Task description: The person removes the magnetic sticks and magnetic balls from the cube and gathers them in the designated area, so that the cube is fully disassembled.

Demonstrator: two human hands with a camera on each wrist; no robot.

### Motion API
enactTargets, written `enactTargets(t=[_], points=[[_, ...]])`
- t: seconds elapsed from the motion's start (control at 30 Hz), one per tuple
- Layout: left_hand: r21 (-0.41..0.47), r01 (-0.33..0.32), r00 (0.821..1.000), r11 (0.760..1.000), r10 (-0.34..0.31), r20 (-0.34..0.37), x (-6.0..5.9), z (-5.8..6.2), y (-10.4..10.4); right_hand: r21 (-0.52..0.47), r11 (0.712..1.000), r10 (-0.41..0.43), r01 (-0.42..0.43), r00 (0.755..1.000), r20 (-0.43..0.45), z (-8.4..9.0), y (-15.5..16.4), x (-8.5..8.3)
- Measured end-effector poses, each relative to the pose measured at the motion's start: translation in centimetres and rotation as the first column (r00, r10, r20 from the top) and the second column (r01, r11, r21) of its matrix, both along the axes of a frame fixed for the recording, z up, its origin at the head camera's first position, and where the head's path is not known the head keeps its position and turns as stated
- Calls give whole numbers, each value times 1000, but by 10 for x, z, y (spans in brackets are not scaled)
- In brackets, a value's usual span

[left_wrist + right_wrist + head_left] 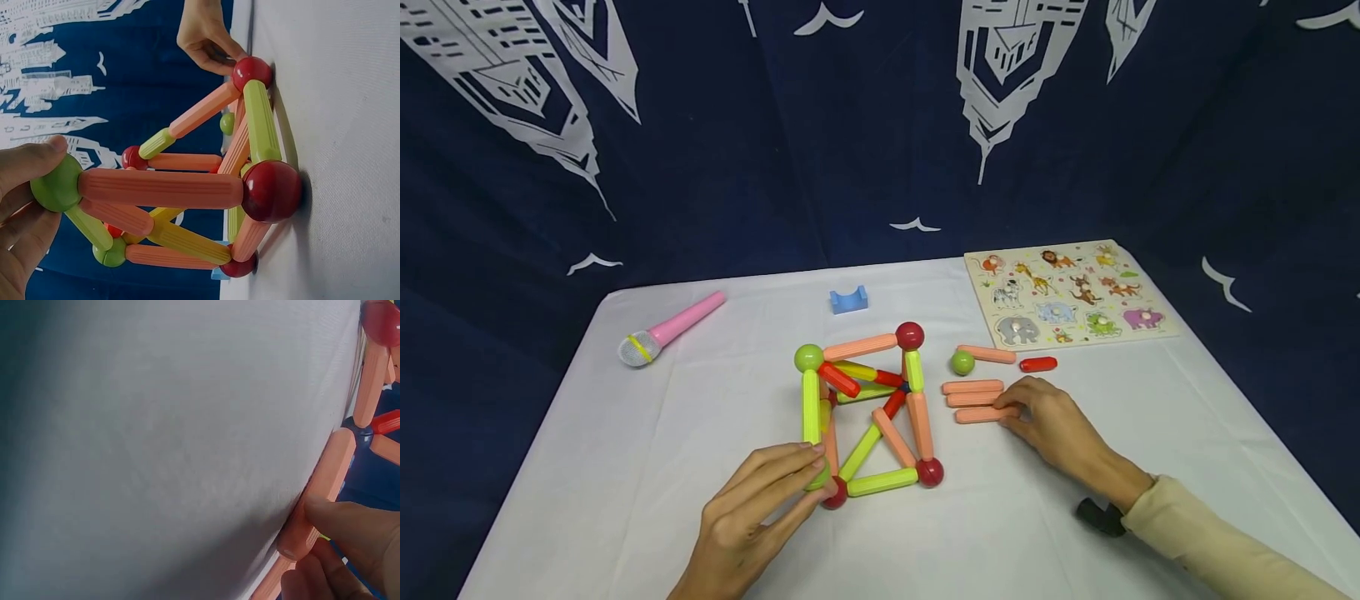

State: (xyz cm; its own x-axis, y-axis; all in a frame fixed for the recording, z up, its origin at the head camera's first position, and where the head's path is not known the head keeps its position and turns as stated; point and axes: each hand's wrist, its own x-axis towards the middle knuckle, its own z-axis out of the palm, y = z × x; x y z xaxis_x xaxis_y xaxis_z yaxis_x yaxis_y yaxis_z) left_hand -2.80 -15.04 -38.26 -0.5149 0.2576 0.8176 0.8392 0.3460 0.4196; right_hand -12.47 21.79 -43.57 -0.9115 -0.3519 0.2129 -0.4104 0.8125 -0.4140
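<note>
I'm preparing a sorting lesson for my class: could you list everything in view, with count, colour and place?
Backdrop: 1, dark blue with white print, behind table
Cloth: 1, white, over table
Microphone: 1, pink with grey head, far left
Blue piece: 1, blue, beyond frame
Animal board: 1, pale, multicoloured pictures, far right
Frame: 1, multicoloured rods and balls, mid-table
Loose rods: 4 orange, 1 red, right of frame
Loose ball: 1, green, by farthest orange rod
Unclear object: 1, black, by right wrist
Sleeve: 1, cream, right arm
Left hand: 1, holding frame's green corner ball
Right hand: 1, pinching nearest orange rod
</note>
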Motion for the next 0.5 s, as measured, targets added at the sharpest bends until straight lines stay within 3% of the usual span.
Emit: enactTargets(t=[0.5], points=[[13,10,1000,1000,-10,-7,-1,3,0,-4,1000,-13,13,999,-31,0,-3,-3]])
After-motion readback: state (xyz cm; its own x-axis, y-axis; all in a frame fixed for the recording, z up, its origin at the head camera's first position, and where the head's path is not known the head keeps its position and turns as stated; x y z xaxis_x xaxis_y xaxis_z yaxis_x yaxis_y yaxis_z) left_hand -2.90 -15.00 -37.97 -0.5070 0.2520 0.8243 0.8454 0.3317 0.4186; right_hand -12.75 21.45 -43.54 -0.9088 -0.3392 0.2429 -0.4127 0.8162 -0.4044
